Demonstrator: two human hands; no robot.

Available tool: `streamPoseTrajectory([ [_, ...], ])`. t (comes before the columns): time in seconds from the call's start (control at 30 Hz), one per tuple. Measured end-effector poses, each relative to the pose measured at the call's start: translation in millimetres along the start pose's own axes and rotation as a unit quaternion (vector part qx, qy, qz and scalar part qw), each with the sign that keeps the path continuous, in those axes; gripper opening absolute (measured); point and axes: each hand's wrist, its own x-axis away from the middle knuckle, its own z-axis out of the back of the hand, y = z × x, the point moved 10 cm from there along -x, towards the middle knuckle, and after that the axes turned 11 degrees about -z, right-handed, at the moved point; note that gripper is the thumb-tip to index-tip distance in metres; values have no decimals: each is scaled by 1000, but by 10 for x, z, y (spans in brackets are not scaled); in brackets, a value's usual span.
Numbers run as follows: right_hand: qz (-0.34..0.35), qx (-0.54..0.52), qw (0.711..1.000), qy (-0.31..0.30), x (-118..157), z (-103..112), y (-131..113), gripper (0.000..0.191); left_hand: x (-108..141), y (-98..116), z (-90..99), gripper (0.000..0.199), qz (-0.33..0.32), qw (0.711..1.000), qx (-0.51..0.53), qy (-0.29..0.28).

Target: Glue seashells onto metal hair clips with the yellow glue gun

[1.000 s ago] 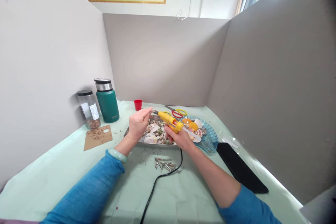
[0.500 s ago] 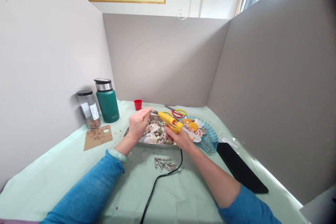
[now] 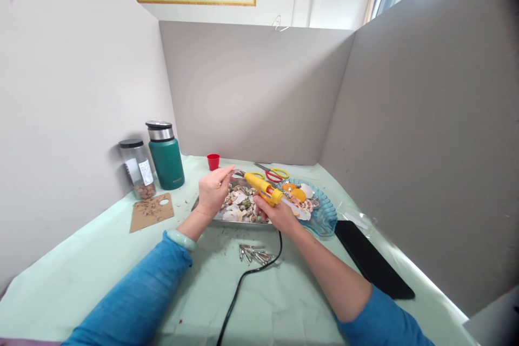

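Observation:
My right hand (image 3: 279, 215) is wrapped round a yellow hot glue gun (image 3: 263, 188), with a pale glue stick jutting from its back end. The gun's nozzle points left, close to the fingertips of my left hand (image 3: 213, 192). Those left fingers are closed in a pinch; a small thing at their tips is too tiny to name. Beneath both hands lies a metal tray (image 3: 243, 224) full of shells (image 3: 235, 211). A black cord (image 3: 239, 286) runs from below the gun toward me, past a small pile of metal hair clips (image 3: 255, 254).
On the right are a blue scalloped plate (image 3: 330, 216) with shells and a black flat slab (image 3: 373, 259). Scissors (image 3: 275, 174) and a red cup (image 3: 213, 161) stand behind. At left are a green bottle (image 3: 166, 162), a jar (image 3: 140, 170) and a brown card (image 3: 152, 212).
Hardly anything differs. Both hands and the glue gun keep nearly the same place, the nozzle still by my left fingertips.

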Motion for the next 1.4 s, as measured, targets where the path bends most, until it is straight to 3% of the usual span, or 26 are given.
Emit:
streamPoseTrajectory([
  [1.4,-6,6,1000,-4,6,-24,-1,36,35,-65,-17,22,23,1000,20,2],
])
